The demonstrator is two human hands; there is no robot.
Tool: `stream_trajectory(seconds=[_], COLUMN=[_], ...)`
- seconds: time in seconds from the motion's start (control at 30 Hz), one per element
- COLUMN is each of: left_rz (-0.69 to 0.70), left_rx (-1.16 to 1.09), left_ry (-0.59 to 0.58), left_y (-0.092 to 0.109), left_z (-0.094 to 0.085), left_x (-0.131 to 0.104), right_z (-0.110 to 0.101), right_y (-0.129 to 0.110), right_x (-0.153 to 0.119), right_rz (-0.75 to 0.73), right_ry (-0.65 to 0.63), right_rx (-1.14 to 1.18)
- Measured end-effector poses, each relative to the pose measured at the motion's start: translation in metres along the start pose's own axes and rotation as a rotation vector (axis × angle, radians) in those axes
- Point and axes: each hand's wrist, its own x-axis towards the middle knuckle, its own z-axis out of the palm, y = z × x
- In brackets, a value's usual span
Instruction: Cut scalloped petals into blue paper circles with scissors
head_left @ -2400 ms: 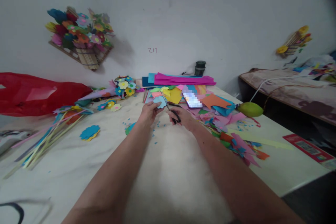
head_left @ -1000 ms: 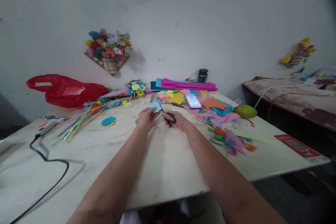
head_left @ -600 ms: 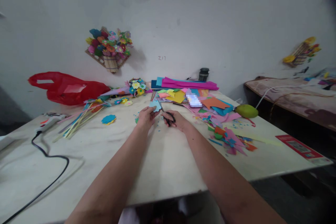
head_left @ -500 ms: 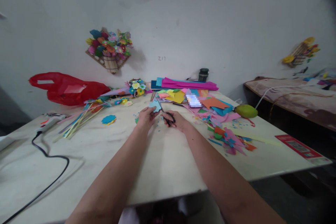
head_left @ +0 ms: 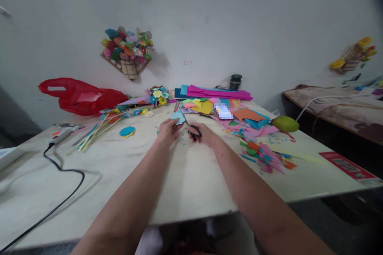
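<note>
Pinched in my left hand (head_left: 168,130) is a light blue paper flower (head_left: 178,117) with a scalloped edge. My right hand (head_left: 204,134) is closed round the black handles of a pair of scissors (head_left: 196,130). The blades point up and to the left, right beside the flower's edge; whether they touch it I cannot tell. Tiny paper scraps lie on the white table (head_left: 185,183) around my hands. To the left, a blue scalloped cutout (head_left: 127,131) rests over a yellow one.
Coloured paper sheets (head_left: 220,92), a phone (head_left: 223,112) and paper offcuts (head_left: 266,155) spread across the right. A green fruit-like object (head_left: 286,124) sits at the right edge. On the left are a red plastic bag (head_left: 80,97), paper strips (head_left: 95,133) and a corded power strip (head_left: 63,133).
The view has shifted slightly, so everything sits a little further right and higher. Both hands keep their hold on the flower and scissors, with little other visible movement.
</note>
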Motion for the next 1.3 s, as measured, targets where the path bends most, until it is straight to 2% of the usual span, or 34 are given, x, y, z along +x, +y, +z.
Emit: stream_trajectory(seconds=[0.47,0.67,0.87,1.03,1.3], left_rz=[-0.027,-0.015,-0.012,0.013,0.012], left_rx=[0.034,0.029,0.032,-0.01,-0.005], left_ry=[-0.014,-0.018,0.073,0.087,0.122], left_y=[0.003,0.003,-0.003,-0.008,-0.014], left_z=[0.001,0.002,0.008,0.015,0.017], left_x=[-0.002,-0.002,-0.006,-0.012,-0.013], right_z=[0.0,0.001,0.004,0.006,0.008], right_y=[-0.013,-0.007,-0.005,-0.007,-0.008], right_x=[-0.012,-0.007,-0.002,-0.004,-0.004], right_rz=[0.043,0.019,-0.004,-0.038,-0.005], right_ry=[-0.028,-0.007,0.056,0.081,0.101], right_rx=[0.08,0.074,0.048,0.05,0.08])
